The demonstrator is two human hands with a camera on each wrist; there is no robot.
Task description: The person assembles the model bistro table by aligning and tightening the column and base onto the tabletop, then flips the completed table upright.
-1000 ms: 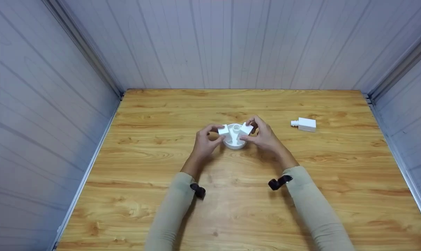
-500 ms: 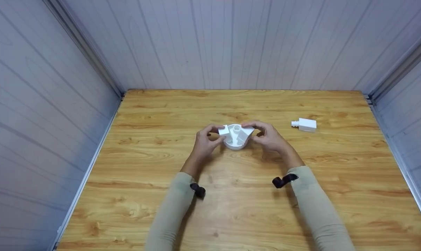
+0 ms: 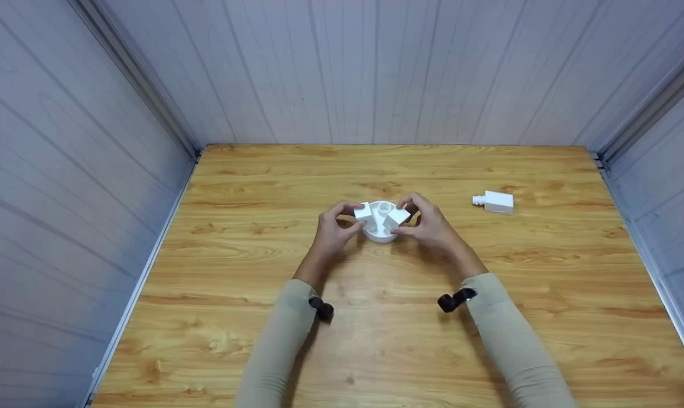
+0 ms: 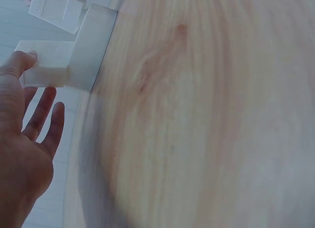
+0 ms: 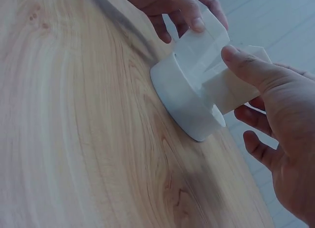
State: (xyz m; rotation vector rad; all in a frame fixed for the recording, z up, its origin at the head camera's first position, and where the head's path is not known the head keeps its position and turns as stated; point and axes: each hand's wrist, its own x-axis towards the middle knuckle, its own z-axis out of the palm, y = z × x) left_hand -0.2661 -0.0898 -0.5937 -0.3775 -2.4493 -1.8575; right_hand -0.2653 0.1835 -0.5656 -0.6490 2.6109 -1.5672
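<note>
A round white base (image 3: 381, 238) with raised sockets sits on the table between the hands. On its left side stands a white rectangular block (image 3: 363, 212), which the left hand (image 3: 331, 231) pinches between thumb and fingers. Opposite it, the right hand (image 3: 430, 226) grips a second white block (image 3: 398, 216), tilted outward, with thumb in front and fingers behind. In the right wrist view this block (image 5: 231, 92) stands at the base's (image 5: 183, 102) socket; its lower end is hidden there. An open round socket (image 3: 384, 208) shows at the back of the base.
A third white block (image 3: 498, 202) with a narrow ridged neck lies on its side at the right of the wooden table (image 3: 251, 272). Panelled walls (image 3: 342, 73) bound the table at the back and both sides.
The right-hand block has turned about its own axis while the right hand loosened, shifted right and then gripped it again with the thumb. The left hand has stayed in place.
</note>
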